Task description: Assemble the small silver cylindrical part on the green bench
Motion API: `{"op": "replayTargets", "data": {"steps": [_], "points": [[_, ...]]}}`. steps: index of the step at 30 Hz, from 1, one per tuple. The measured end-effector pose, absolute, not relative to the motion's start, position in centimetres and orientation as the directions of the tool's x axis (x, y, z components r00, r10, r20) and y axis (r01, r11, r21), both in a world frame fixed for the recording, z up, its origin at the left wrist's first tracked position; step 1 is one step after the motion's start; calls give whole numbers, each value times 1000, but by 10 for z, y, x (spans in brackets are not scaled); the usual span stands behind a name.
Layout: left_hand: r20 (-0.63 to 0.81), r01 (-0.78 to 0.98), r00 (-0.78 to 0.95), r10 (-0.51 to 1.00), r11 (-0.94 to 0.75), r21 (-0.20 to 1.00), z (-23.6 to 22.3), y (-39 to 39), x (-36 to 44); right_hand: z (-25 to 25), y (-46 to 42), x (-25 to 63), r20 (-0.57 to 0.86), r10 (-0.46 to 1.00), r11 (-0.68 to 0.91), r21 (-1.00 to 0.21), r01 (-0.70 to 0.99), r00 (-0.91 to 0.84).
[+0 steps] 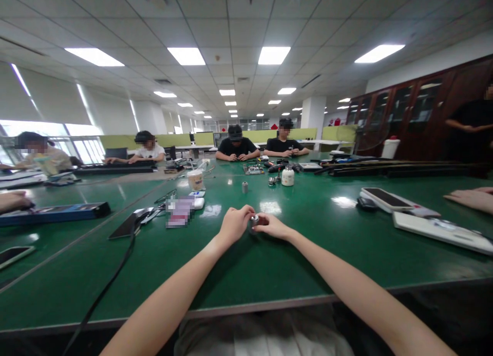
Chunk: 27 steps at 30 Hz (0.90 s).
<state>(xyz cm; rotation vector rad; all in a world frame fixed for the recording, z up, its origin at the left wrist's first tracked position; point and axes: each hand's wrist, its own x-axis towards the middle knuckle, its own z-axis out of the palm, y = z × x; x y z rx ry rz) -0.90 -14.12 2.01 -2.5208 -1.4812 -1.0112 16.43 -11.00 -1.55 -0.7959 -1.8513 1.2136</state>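
Between my hands, upright at the green table top, is a small silver metal cylinder with a narrower top. Its exact kind is too small to make out. My left hand is closed, its fingertips at the cylinder's top and left side. From the right, the thumb and fingers of my right hand pinch its side. A similar metal cylinder stands by itself a little farther off. Beyond it to the right are several small shiny metal parts beside a white jar.
Left lie a dark flat card-like piece, a black cable running off the near edge, and a cup. Pale flat devices rest at the right. A circuit board and tools lie farther back. Several people sit around the table.
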Motion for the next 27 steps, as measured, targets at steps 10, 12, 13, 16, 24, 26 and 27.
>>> {"op": "replayTargets", "data": {"steps": [10,12,13,16,24,26,27], "points": [[540,645,386,748,-637,422,19,-136,-14,-22,-104,165,297,798,449,-874,189,-525],[529,603,333,781,-607,517,15,-132,-13,-23,-104,165,299,799,462,-861,215,-522],[522,585,299,798,-586,560,13,-131,-13,-22,-104,165,300,799,466,-856,222,-522],[494,557,230,839,-530,640,9,-127,-12,-22,-105,165,306,791,479,-849,223,-530],[584,606,157,796,-545,579,15,-125,-12,-22,-106,165,304,796,479,-845,239,-523],[588,631,121,800,-519,577,16,-120,-20,-20,-107,166,292,802,468,-849,244,-521],[562,661,117,819,-486,572,15,-118,-25,-20,-108,166,286,801,465,-850,246,-525]]}}
